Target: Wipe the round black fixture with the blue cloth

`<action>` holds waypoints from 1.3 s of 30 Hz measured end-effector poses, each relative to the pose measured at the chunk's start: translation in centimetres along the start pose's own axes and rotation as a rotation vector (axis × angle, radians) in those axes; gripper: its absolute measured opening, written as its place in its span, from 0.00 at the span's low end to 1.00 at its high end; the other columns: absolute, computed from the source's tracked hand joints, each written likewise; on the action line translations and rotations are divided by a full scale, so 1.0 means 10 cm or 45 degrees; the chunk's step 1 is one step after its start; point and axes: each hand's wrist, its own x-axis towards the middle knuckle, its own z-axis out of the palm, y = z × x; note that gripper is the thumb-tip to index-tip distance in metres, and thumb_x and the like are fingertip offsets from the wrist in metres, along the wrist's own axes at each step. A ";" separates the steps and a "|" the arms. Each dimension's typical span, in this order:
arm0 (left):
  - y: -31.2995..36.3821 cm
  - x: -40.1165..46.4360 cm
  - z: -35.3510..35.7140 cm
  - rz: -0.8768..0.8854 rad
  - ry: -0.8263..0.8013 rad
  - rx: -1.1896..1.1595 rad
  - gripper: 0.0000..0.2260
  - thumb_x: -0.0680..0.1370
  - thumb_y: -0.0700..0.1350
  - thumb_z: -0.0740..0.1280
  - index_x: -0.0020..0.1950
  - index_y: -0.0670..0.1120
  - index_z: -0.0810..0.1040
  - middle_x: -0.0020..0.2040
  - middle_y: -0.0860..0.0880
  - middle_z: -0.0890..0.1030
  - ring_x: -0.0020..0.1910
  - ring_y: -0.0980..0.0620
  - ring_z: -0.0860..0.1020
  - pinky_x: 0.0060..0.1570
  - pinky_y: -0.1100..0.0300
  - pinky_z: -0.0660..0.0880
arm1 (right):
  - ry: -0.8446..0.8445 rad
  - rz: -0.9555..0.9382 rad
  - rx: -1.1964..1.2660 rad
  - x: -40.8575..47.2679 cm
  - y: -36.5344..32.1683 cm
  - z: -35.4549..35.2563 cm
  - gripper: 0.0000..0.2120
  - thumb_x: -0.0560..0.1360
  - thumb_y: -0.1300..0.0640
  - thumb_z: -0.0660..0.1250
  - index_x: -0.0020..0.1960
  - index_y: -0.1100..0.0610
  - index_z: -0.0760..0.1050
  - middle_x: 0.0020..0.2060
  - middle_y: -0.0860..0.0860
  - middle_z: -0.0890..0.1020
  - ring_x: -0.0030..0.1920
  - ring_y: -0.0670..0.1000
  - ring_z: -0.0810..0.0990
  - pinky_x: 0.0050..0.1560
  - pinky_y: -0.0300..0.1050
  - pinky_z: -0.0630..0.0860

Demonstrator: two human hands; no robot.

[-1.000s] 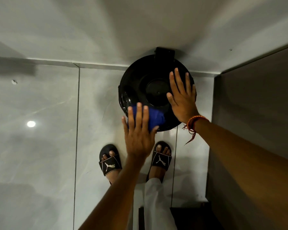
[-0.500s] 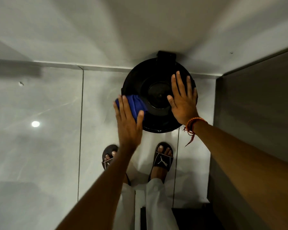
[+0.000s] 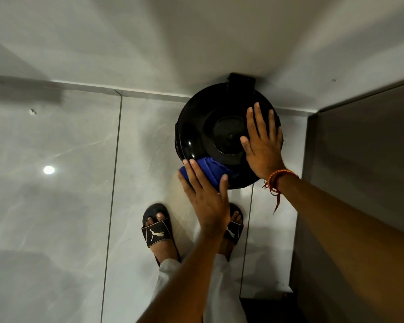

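Observation:
A round glossy black fixture (image 3: 205,122) with a raised centre disc hangs from a black bracket on the wall. The blue cloth (image 3: 211,170) lies bunched on its lower left rim. My left hand (image 3: 204,197) presses flat on the cloth, fingers together, thumb to the right. My right hand (image 3: 262,145) rests flat on the fixture's right side, fingers spread and pointing up, an orange thread band at the wrist. The fixture's right edge is hidden under that hand.
Glossy grey floor tiles (image 3: 56,206) lie below, with my two feet in black sandals (image 3: 156,227) under the fixture. A dark wooden panel (image 3: 364,171) stands close on the right. The pale wall (image 3: 149,43) runs across the top.
My left hand slid the cloth from the lower rim up to the fixture's left side, then back down to the lower left rim. My right hand stayed on the right side.

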 end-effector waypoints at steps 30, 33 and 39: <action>1.38 0.44 -5.64 0.078 -0.098 -0.851 0.21 0.73 0.48 0.78 0.60 0.68 0.78 0.50 0.61 0.85 0.49 0.62 0.84 0.43 0.66 0.82 | -0.409 0.163 1.872 -0.58 -4.19 -3.24 0.21 0.72 0.63 0.77 0.63 0.58 0.77 0.57 0.60 0.86 0.57 0.62 0.85 0.56 0.59 0.84; 1.21 0.43 -6.64 0.021 0.200 -0.795 0.14 0.79 0.44 0.71 0.65 0.50 0.79 0.47 0.60 0.85 0.46 0.63 0.85 0.42 0.68 0.81 | -0.494 0.032 1.927 -0.70 -5.13 -3.60 0.24 0.72 0.64 0.76 0.66 0.58 0.74 0.59 0.59 0.85 0.59 0.62 0.84 0.58 0.61 0.83; 0.58 0.82 -8.05 -0.236 0.418 -0.407 0.13 0.80 0.39 0.68 0.64 0.43 0.81 0.60 0.43 0.84 0.59 0.42 0.81 0.63 0.46 0.78 | -0.720 -0.048 1.742 -0.94 -6.75 -3.79 0.28 0.76 0.69 0.69 0.74 0.59 0.69 0.67 0.61 0.80 0.65 0.64 0.80 0.68 0.65 0.76</action>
